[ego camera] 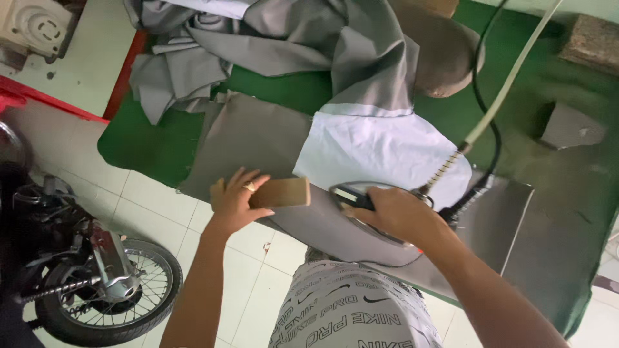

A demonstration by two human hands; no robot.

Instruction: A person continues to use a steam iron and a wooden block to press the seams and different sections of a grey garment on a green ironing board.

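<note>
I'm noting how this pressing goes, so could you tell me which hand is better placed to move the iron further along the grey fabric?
Probably the right hand: it grips the iron, while the left hand holds a wooden block.

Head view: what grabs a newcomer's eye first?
The bright green padded ironing table with crumpled grey fabric heaped at its far side. At the near edge, the right hand grips a steam iron on flat grey cloth, while the left hand holds a tan wooden block. A motorcycle's spoked wheel sits lower left.
</note>
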